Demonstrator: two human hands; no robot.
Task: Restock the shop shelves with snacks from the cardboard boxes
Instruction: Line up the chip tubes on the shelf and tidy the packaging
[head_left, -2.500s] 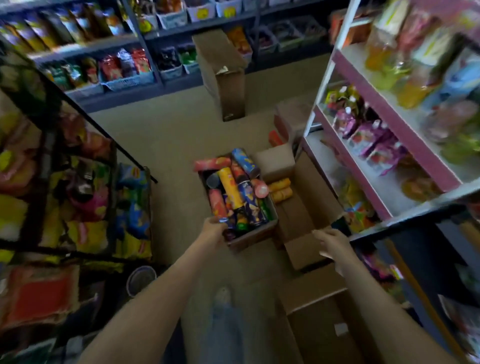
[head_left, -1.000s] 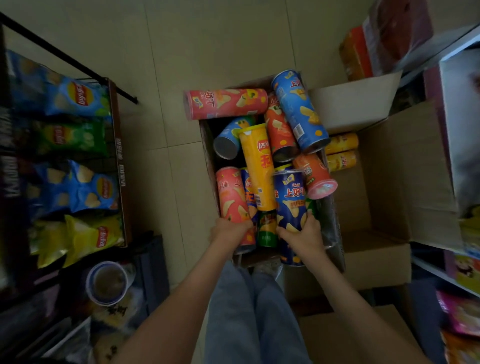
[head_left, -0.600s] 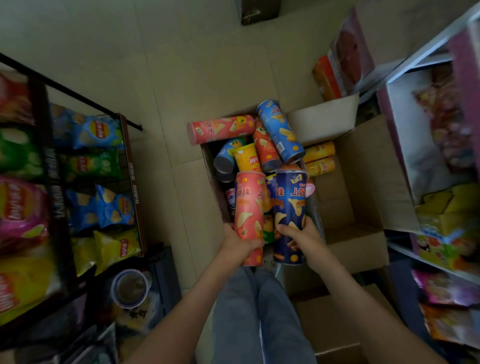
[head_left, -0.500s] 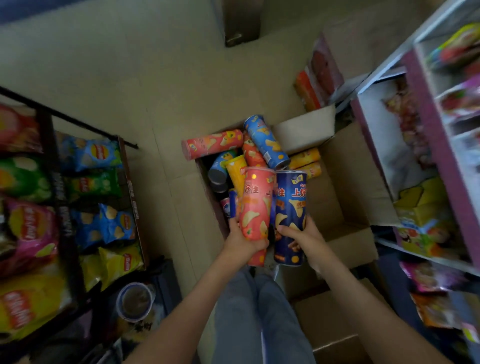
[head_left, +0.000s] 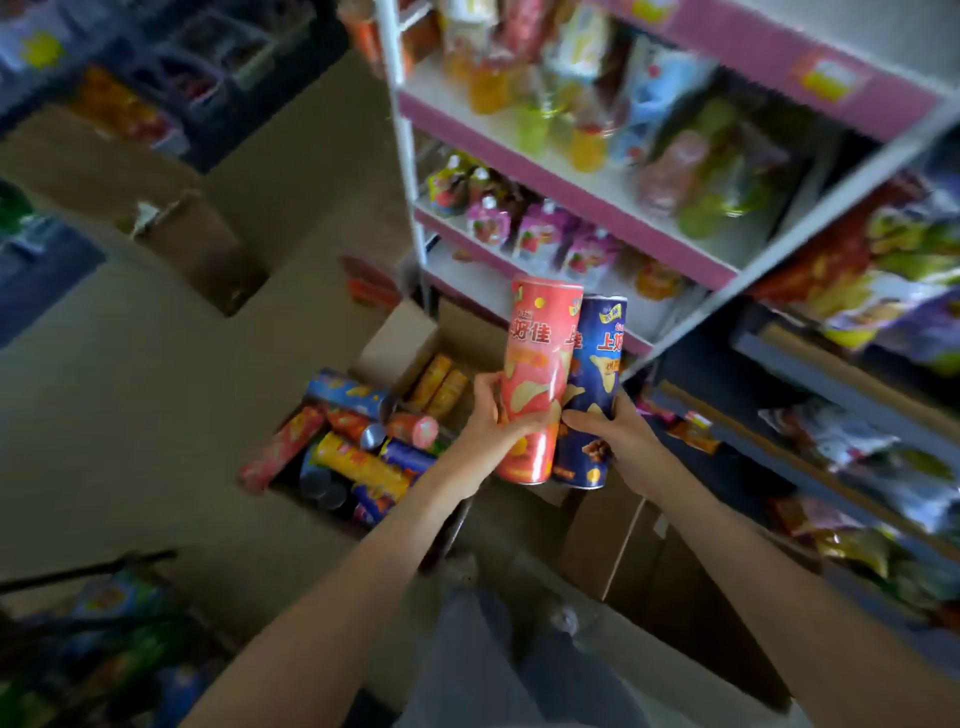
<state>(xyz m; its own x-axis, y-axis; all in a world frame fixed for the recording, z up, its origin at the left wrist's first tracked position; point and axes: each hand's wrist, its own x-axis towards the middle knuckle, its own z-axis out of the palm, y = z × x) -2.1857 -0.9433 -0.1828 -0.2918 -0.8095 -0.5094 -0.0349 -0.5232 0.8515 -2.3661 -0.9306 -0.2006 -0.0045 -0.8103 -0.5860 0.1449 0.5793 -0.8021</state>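
- well, the pink-edged shelf unit (head_left: 571, 195) stands on the person's right, its tiers carrying pouches and jelly cups. going by the task, that is where the stock is headed, though i can't say which tier.
- the open cardboard box (head_left: 400, 338) sits on the floor at the foot of those shelves with its flaps folded out, so the crisp tubes heaped inside are in easy reach. plenty are left, so the restocking looks far from done.
- the red crisp tube (head_left: 540, 358) is in the air above the box, upright with a slight lean. it is gripped low on its body, which leaves the top free to go onto a shelf first.
- the blue crisp tube (head_left: 597, 364) is just beside it, side touching side, and also upright.
- the left hand (head_left: 493, 421) has its fingers curled round the lower half of the red tube, arm stretched forward.
- the right hand (head_left: 618, 436) clasps the lower part of the blue tube likewise, wrists close together.
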